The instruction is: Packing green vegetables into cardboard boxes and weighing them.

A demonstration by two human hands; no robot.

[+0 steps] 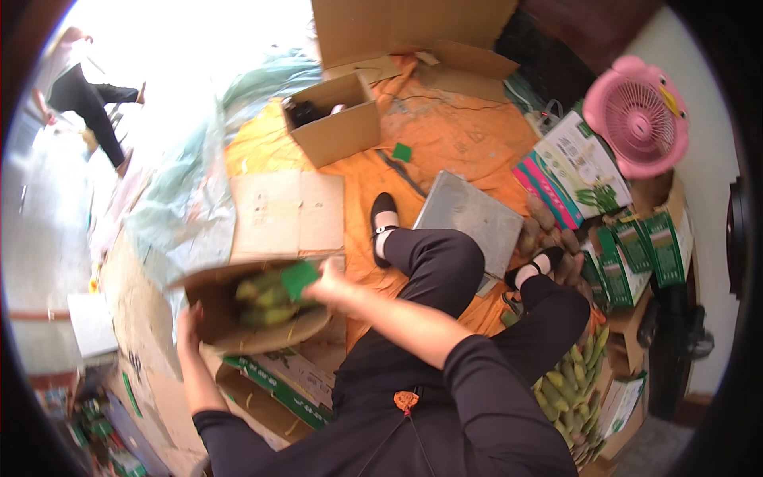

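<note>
A cardboard box [208,306] is tilted in front of me on my left, slightly blurred. Several long green vegetables [266,300] lie inside it. At its left edge, my left hand [190,324] grips the cardboard, though the fingers show only in part. My right hand [326,286] is closed on a flat green square piece [299,279], held over the box's right side by the vegetables. Under the tilted box sits another carton with a green printed side [278,389].
A grey flat-topped panel [465,222] lies between my feet, beside brown tubers [540,215]. More green vegetables [572,385] are heaped at right. A pink fan [638,119], printed cartons [584,167] and an open box [342,131] stand farther off. Another person [83,99] is at far left.
</note>
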